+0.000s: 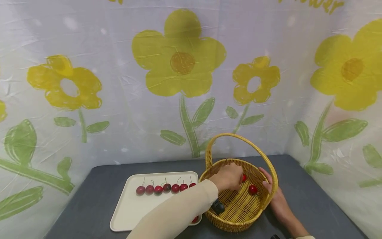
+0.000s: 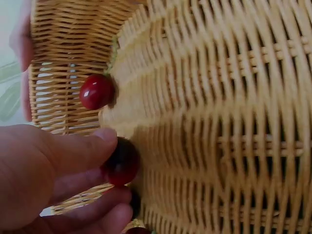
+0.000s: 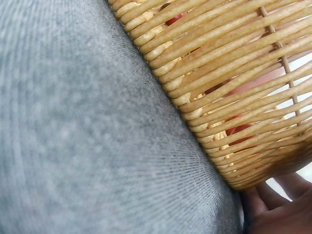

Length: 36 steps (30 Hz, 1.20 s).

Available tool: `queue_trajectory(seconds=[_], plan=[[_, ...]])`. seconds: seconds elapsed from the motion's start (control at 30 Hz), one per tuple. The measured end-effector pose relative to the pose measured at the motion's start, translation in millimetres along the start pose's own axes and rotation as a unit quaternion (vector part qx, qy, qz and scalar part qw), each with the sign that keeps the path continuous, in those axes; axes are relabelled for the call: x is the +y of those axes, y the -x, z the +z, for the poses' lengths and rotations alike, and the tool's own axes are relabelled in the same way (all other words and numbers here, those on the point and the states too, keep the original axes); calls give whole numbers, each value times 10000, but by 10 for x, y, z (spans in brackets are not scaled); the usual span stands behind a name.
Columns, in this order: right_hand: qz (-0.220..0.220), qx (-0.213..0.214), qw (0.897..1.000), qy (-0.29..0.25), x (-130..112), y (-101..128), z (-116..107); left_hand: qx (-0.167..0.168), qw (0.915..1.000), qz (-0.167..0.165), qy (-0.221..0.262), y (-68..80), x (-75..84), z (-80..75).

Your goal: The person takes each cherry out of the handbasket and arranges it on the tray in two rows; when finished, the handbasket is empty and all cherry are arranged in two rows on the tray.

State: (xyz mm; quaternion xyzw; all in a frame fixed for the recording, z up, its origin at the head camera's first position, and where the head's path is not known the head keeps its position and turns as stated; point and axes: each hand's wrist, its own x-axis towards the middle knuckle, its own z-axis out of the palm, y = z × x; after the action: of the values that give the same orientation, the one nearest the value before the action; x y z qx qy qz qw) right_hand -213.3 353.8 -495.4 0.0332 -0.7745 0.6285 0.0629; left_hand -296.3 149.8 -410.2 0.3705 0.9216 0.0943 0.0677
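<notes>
My left hand (image 1: pixel 229 176) reaches down inside the yellow wicker basket (image 1: pixel 235 226). In the left wrist view its thumb and fingers pinch a dark red cherry (image 2: pixel 127 163) close to the woven bottom. Another cherry (image 2: pixel 97 91) lies just beyond the thumb, against the wall, and a further one (image 2: pixel 139 230) peeks out below the fingertips. From the head, a cherry (image 1: pixel 252 189) shows on the basket's right side. My right hand (image 1: pixel 279 200) holds the basket's right side at the rim; in the right wrist view its fingers (image 3: pixel 285 185) are against the outer wall.
A white tray (image 1: pixel 128 212) stands left of the basket, with a row of stemmed cherries (image 1: pixel 158 190) along its back part. One more cherry (image 1: pixel 195 219) sits at its front right corner. The basket's tall handle (image 1: pixel 238 136) arches above. Flower-printed sheeting (image 1: pixel 113 99) surrounds the grey table (image 1: pixel 89 199).
</notes>
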Motion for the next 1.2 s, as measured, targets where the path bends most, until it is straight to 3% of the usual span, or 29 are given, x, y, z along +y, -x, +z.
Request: queue_trajectory(seconds=[0.13,0.4,0.53,0.63,0.73,0.9,1.07,1.13,1.2], plan=[[-26,-28,10000,-55,23,-12,13,-166,9998,33,132,23,-5,16],[-185,-35,9998,-69,28,8,28,-31,9980,434,452,112,-45,-80],[-237,-36,9997,-28,14,25,35,276,9916,980,799,253,-66,-152],[-238,-38,9997,15,5,26,36,547,9821,1164,1377,435,-85,-184],[-189,-53,9998,1,2,23,28,672,9637,929,2411,673,-120,-186],[-145,34,9999,58,-2,17,12,850,9126,676,3942,1073,-236,-142],[-143,-1,9999,49,-6,12,1,1067,8658,886,4808,1447,-367,-61],[-133,-13,9999,26,-9,11,-2,1150,8549,933,4971,1581,-420,-37],[-114,0,9999,40,-7,8,-4,1222,8501,910,5041,1712,-481,-12]])
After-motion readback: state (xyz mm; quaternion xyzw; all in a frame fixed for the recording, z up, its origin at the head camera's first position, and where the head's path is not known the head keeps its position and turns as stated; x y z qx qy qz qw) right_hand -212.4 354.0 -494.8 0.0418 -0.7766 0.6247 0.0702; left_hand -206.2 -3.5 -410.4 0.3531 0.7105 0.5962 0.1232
